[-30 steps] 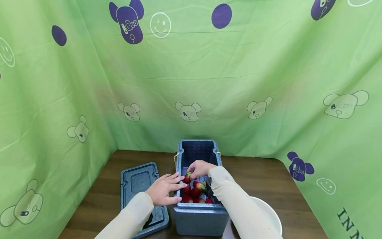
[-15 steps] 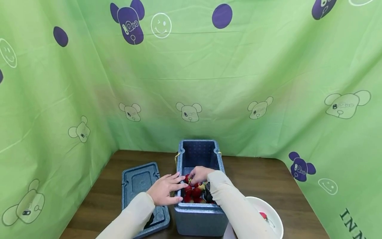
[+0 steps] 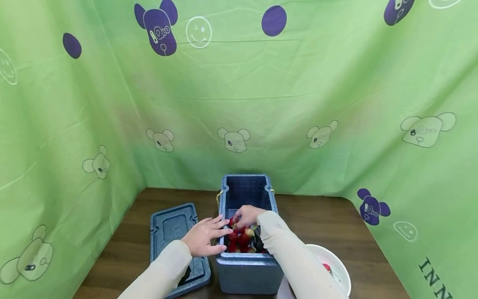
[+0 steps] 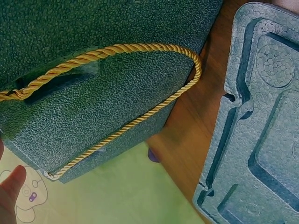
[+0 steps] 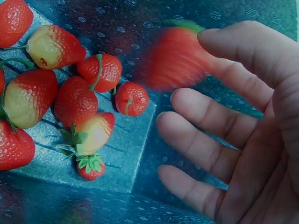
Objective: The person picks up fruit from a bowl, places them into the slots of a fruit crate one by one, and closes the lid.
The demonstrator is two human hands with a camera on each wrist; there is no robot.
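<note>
A blue-grey foam box (image 3: 250,274) stands uncovered on the wooden table. Inside lie several red strawberries (image 5: 77,100), some with pale yellow patches and green leaves. My right hand (image 3: 247,216) reaches down into the box; in the right wrist view its thumb and forefinger pinch a strawberry (image 5: 175,58) at the leafy top, blurred, while the other fingers spread below it. My left hand (image 3: 204,237) lies at the box's left rim with fingers spread, their tips over the edge. Just a fingertip (image 4: 13,184) of it shows in the left wrist view.
The foam lid (image 3: 173,226) lies left of the box, partly under my left forearm. A white bowl (image 3: 346,272), partly behind my right sleeve, contains a small red fruit (image 3: 327,267) with thin stems. Gold rope (image 4: 131,48) loops along the box's side. A green printed cloth (image 3: 239,83) hangs behind.
My right hand has dipped deeper among the strawberries and shifted slightly toward me, then back a little. Its forearm moved left, uncovering the red fruit in the bowl. My left hand stays put.
</note>
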